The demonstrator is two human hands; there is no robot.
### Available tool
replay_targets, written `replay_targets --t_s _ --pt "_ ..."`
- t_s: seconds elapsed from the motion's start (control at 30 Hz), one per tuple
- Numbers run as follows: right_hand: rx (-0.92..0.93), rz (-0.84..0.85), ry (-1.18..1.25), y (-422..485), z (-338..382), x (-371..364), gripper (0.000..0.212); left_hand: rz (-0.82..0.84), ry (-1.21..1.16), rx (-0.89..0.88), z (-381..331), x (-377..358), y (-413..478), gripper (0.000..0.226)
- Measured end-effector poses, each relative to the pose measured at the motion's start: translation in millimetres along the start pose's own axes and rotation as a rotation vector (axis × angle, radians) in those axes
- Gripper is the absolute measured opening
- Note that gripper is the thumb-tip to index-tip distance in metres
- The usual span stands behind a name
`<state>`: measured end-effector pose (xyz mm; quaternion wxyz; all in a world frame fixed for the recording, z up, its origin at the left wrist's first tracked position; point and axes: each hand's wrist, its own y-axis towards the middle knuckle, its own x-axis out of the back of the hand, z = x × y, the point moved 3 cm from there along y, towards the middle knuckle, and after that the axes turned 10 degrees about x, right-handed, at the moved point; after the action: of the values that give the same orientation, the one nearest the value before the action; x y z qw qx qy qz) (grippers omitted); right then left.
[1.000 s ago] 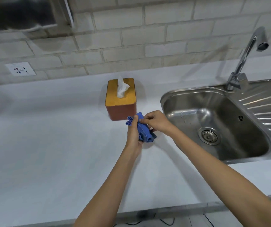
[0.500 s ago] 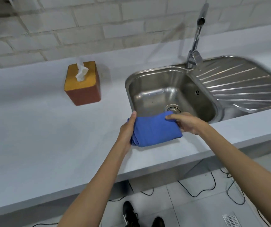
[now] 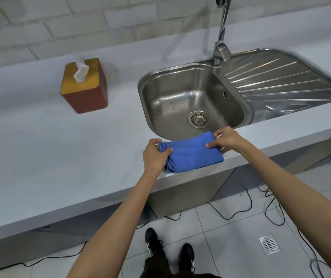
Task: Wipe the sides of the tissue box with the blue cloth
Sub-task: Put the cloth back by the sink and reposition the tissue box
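Floor: shoes [image 3: 168, 249] and trailing cables on grey tiles below the counter edge.
Left hand [image 3: 154, 155]: thumb over, fingers under, pinched on the left end of the blue cloth [image 3: 190, 153].
Right hand [image 3: 227, 139]: pinched on the cloth's right end, thumb on top.
Blue cloth: folded flat into a neat pad, lying on the countertop [image 3: 40, 157] at its front edge, just in front of the sink [image 3: 192, 105].
Change: a second ago bunched up right against the tissue box; now drawn back to the counter edge and folded.
Tissue box [image 3: 84, 87]: brown sides, yellow top, a tissue sticking up; well apart from cloth and hands, far left of the sink.
Meaning: probably wiping over, cloth being tidied away; otherwise refolded for another pass.
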<state>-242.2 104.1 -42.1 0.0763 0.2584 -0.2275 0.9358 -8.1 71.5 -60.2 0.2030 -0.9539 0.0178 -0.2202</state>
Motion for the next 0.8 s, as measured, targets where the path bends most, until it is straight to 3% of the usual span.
replay_targets --t_s 0.13,0.37,0.57,0.8 --pt "0.023 -0.080 -0.056 2 -6 2 0.058 -0.046 0.117 -0.087 -2 -3 -1 0.051" --pt "0.101 -0.063 -0.191 2 2 4 0.071 -0.072 0.257 -0.134 -4 -6 -3 0.054" --pt "0.275 -0.169 -0.155 12 47 -2 0.048 -0.087 0.061 -0.046 -17 18 3 0.047" --pt "0.362 -0.085 0.139 43 129 -40 0.031 -0.163 -0.165 0.023 -44 80 37 0.043"
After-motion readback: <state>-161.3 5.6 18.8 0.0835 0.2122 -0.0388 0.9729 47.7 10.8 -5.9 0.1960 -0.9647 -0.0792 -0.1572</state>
